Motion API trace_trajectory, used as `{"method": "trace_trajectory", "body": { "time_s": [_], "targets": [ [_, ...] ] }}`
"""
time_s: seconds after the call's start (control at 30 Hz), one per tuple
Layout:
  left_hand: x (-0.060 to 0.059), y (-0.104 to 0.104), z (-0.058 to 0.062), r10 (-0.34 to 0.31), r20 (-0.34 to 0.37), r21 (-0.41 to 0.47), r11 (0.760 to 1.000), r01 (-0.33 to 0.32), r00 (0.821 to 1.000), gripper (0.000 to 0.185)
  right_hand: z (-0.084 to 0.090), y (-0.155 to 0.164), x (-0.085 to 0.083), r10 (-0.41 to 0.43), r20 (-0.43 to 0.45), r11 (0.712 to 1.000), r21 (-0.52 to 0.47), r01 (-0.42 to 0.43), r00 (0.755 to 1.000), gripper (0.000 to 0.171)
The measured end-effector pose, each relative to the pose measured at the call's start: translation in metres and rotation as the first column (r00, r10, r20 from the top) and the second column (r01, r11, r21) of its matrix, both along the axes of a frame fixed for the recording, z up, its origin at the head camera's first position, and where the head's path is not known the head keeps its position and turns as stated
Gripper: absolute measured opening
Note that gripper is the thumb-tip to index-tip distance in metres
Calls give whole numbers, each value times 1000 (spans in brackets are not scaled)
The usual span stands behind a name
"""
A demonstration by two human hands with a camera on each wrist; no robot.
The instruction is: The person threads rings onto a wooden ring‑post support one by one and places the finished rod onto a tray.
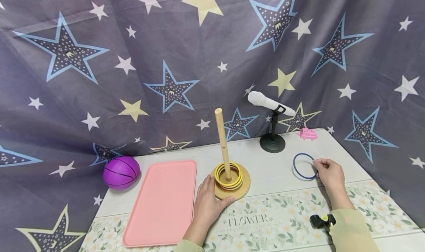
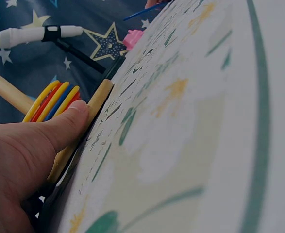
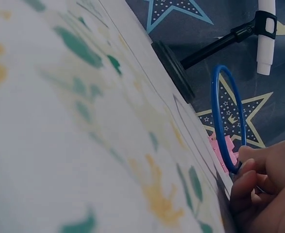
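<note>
So, right hand (image 1: 330,175): fingers (image 3: 251,167) pinching the near edge of a blue ring (image 1: 303,166), thumb and fingertips curled onto it
blue ring: out on the right side of the table (image 1: 275,171); from the right wrist view it stands tilted up on edge rather than flat, with only the pinched edge low near the table
left hand (image 1: 207,204): lying flat on the table, fingers relaxed and straight, thumb pressed against the rim of the wooden base (image 1: 244,187); not gripping anything
wooden base: round disc in the middle of the table, with a tall peg (image 1: 222,143) rising from its centre, leaning a touch left in the head view
stacked rings (image 1: 229,176): already on the peg, sitting on the base; yellow, red and blue show in the left wrist view
pink tray (image 1: 162,202): flat on the table just left of the left hand
purple ball (image 1: 121,172): at the back left corner, beside the tray
microphone (image 1: 269,103): white, tilted on a black stand (image 1: 272,141) behind the base and the blue ring
pink toy (image 1: 307,134): small, at the far right edge, past the stand
tablecloth (image 1: 275,218): floral strip with "FLOWER" printed on it, running under both wrists
backdrop (image 1: 132,60): grey cloth with stars hanging behind everything
</note>
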State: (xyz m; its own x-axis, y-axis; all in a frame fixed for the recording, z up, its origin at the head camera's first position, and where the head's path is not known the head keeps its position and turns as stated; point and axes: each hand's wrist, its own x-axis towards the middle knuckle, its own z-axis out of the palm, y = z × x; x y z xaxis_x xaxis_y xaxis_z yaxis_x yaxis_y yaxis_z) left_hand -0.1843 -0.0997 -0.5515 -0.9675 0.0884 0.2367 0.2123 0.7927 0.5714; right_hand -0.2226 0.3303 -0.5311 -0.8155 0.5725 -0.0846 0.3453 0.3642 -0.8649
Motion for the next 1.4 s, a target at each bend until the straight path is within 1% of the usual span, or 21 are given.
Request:
{"method": "trace_trajectory", "body": {
  "time_s": [0.3, 0.43, 0.73, 0.87, 0.97, 1.17, 1.4],
  "targets": [
    [1, 1, 1, 2, -4, 3, 1000, -2, 1000, 115, 6, -3, 2, 29, -20, 999, -40, -30, 999, 36],
    [1, 1, 0, 0, -4, -2, 1000, 0, 1000, 115, 13, -6, 4, 42, -35, 998, -40, -44, 998, 37],
    [1, 0, 1, 1, -10, 0, 1000, -1, 1000, 114, 40, -16, 7, 88, -107, 996, -5, -89, 990, 41],
    [1, 0, 1, 1, -12, 5, 1000, -1, 1000, 115, 53, -21, 7, 112, -138, 994, 24, -110, 984, 41],
    [1, 0, 1, 1, -12, 7, 1000, -1, 1000, 115, 63, -25, 8, 127, -164, 992, 26, -124, 978, 41],
    [0, 0, 0, 0, -9, 2, 1000, 0, 1000, 115, 83, -37, 12, 148, -223, 989, 16, -148, 964, 38],
    [0, 0, 0, -1, -16, 5, 1000, 1, 1000, 115, 101, -49, 17, 183, -279, 982, 11, -187, 943, 38]
  ]
}}
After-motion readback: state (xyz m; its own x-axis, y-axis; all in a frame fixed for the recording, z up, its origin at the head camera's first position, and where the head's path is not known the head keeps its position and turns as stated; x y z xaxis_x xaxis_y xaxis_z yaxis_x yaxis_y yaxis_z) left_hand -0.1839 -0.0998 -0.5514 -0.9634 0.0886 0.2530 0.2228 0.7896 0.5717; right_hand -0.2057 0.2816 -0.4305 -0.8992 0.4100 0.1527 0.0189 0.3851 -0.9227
